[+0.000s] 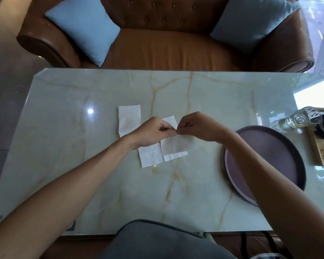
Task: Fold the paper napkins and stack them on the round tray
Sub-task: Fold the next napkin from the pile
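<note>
Three white paper napkins lie at the middle of the marble table (101,184). One napkin (129,119) sits flat at the far left. A second napkin (151,156) lies partly under my left wrist. My left hand (154,132) and my right hand (196,127) meet fingertip to fingertip, both pinching the upper edge of the third napkin (175,146), which is partly lifted and folded over. The round purple tray (281,146) sits to the right with nothing on it, partly hidden by my right forearm.
A glass bottle (295,119) lies on its side beyond the tray, next to a gold-framed wooden stand (318,146) at the right edge. A brown leather sofa (166,47) with two blue cushions stands behind the table. My grey-clad lap is at the near edge.
</note>
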A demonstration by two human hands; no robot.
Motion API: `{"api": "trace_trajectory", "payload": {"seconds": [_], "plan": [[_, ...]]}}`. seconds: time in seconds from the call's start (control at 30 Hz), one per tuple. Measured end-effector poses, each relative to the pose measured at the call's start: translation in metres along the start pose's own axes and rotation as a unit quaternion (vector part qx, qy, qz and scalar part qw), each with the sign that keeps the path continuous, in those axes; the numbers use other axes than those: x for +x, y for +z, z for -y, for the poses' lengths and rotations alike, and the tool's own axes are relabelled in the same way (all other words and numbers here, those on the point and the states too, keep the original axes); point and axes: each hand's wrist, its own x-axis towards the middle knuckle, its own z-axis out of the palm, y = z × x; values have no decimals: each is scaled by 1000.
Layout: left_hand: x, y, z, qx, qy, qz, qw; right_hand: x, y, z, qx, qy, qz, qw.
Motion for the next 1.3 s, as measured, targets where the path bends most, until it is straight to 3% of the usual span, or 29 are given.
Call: {"api": "trace_trajectory", "payload": {"seconds": [0.07,0.27,0.5,0.67,0.73,1.03,1.17,1.3], "plan": [[1,-5,-4,19,6,3,1000,1,-8,5,-22,-16,11,1000],[0,-22,-9,45,22,-7,999,1,-19,-4,85,-7,5,996],[-6,-35,2,88,-4,3,996,-11,-43,-46,112,31,-59,991],[0,-20,-9,87,17,51,995,-8,-15,-14,76,22,39,996],[0,-19,-12,85,21,45,995,-7,-8,-9,46,6,39,998],[-11,-29,10,-102,16,-43,994,-19,-20,-24,142,-1,-10,990],[-16,-36,30,-206,0,-100,973,-27,-32,-37,162,5,-41,986],[-6,-7,26,-324,-46,-27,945,-36,-34,-44,188,2,-29,982]]}}
